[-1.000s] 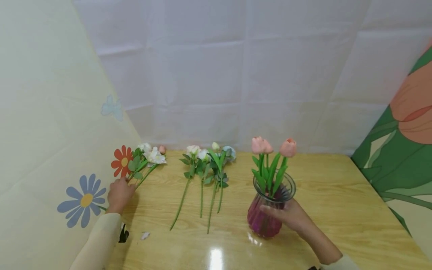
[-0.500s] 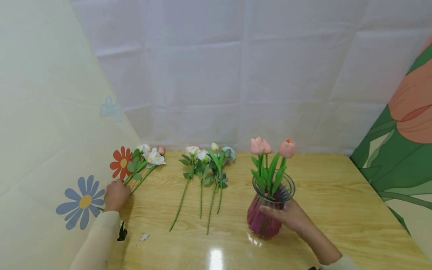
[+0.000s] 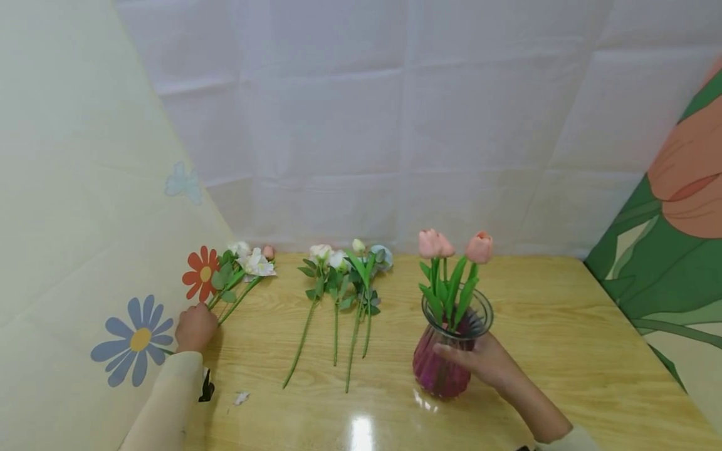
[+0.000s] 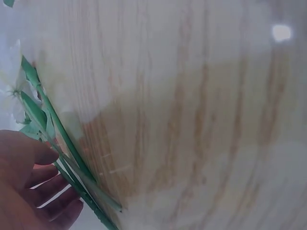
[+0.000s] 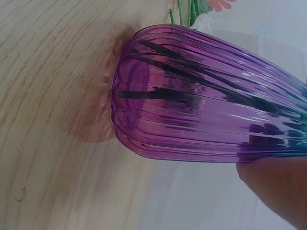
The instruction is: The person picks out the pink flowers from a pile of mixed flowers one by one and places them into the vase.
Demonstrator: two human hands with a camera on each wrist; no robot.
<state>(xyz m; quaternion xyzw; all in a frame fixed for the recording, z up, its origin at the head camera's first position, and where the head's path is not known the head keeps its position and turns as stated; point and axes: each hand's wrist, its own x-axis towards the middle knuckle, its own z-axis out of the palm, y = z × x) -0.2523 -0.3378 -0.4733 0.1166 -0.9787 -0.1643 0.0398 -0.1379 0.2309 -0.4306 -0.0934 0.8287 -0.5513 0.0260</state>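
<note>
Near the left wall, my left hand point(image 3: 196, 327) is at the lower stems of a bunch of white flowers point(image 3: 256, 263). The left wrist view has the thumb of this hand point(image 4: 36, 182) against a green stem point(image 4: 88, 182), with curled fingers behind it; other stems lie alongside. My right hand point(image 3: 493, 363) grips the purple glass vase point(image 3: 440, 369) just under its clear rim. Pink tulips point(image 3: 479, 247) with green leaves stand in the vase. Seen from the right wrist, dark stems show through the upright vase point(image 5: 192, 139), and part of the hand point(image 5: 278, 187) presses its side.
Several loose flowers, white point(image 3: 321, 252) and pale blue point(image 3: 381, 257), lie mid-table with stems toward the front. A small pale scrap point(image 3: 241, 398) rests on the wooden table point(image 3: 564, 338) at front left. Printed cloth hangs left and right, a plain one behind.
My left hand has shifted slightly left and nearer along the stems, and the flower bunch lies almost as before. My right hand holds the vase in the same place.
</note>
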